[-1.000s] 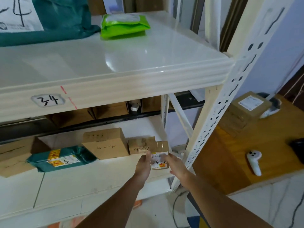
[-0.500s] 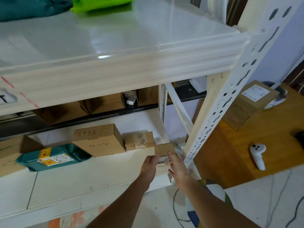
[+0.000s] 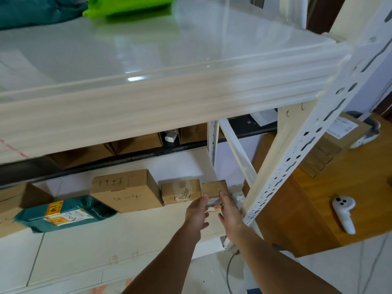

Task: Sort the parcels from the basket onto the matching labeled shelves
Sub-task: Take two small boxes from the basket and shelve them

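A small brown parcel (image 3: 213, 188) with a white and orange label sits at the right end of the lower white shelf (image 3: 106, 240). It stands next to another small box (image 3: 180, 190) and a bigger box (image 3: 127, 193) marked 4-4. My left hand (image 3: 197, 212) touches its front left with straight fingers. My right hand (image 3: 230, 211) touches its front right, and its fingers hide part of the label. A teal mailer (image 3: 63, 213) lies further left on the same shelf.
The upper shelf (image 3: 127, 49) overhangs close above, with a green packet (image 3: 127, 5) and a teal bag (image 3: 31, 11) at its back. The perforated upright (image 3: 297, 155) stands just right of my hands. Beyond it a wooden table (image 3: 350, 187) carries a box (image 3: 331, 141) and a white controller (image 3: 344, 215).
The small parcel has gone from held between both hands at the shelf's front edge to resting deeper on the shelf beside the other boxes. My view has tilted down and right.
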`<action>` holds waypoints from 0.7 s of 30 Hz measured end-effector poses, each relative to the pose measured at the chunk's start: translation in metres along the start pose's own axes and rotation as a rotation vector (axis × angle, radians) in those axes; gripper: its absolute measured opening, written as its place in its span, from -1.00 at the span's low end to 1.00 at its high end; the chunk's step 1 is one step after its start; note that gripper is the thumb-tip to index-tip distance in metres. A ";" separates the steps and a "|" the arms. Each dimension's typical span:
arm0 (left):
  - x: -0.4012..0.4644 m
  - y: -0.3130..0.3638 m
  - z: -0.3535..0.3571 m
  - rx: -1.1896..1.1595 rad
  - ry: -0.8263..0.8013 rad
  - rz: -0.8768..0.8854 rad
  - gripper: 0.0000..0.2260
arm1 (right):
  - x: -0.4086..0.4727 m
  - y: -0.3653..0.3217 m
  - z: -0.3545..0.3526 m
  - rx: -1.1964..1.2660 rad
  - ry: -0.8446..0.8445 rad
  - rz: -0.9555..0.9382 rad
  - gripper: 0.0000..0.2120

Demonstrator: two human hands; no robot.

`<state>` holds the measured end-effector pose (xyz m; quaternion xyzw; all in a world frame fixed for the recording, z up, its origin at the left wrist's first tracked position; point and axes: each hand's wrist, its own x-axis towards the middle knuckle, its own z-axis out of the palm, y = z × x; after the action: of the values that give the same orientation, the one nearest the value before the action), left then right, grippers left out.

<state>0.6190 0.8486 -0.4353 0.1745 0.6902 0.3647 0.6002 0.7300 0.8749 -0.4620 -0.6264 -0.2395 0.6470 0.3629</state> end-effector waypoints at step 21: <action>0.036 0.030 -0.001 -0.089 0.099 -0.077 -0.49 | 0.041 -0.021 0.027 -0.094 -0.060 -0.041 -0.68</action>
<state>0.6043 0.8929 -0.4391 0.1027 0.7084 0.3796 0.5862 0.7091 0.9230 -0.4692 -0.6179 -0.2933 0.6459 0.3391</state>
